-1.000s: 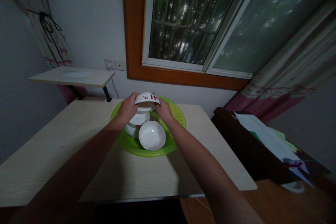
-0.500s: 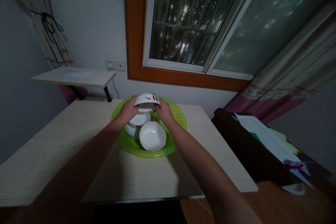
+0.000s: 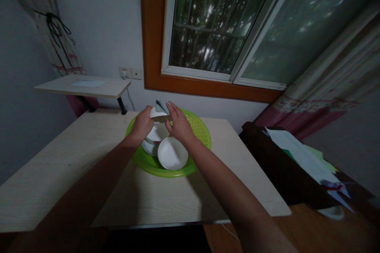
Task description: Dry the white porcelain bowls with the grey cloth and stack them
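A round green plastic basin (image 3: 197, 154) sits on the pale wooden table (image 3: 59, 166) below the window. Inside it a white bowl (image 3: 172, 153) lies tilted at the front, with other white bowls (image 3: 154, 136) stacked behind it. My left hand (image 3: 142, 124) grips the rim of a white bowl (image 3: 154, 113) held over the stack. My right hand (image 3: 178, 124) presses a grey cloth (image 3: 162, 106) against that bowl, its fingers lying over it.
A small wall shelf (image 3: 84, 85) sticks out at the back left above the table, with a wall socket (image 3: 130, 73) beside it. A dark cabinet (image 3: 282, 170) with papers (image 3: 299, 152) on top stands to the right. Curtains hang at both sides.
The bowl with the red pattern was held upside down between both hands. Now my right hand has moved onto the bowl with the grey cloth, and the pattern no longer shows.
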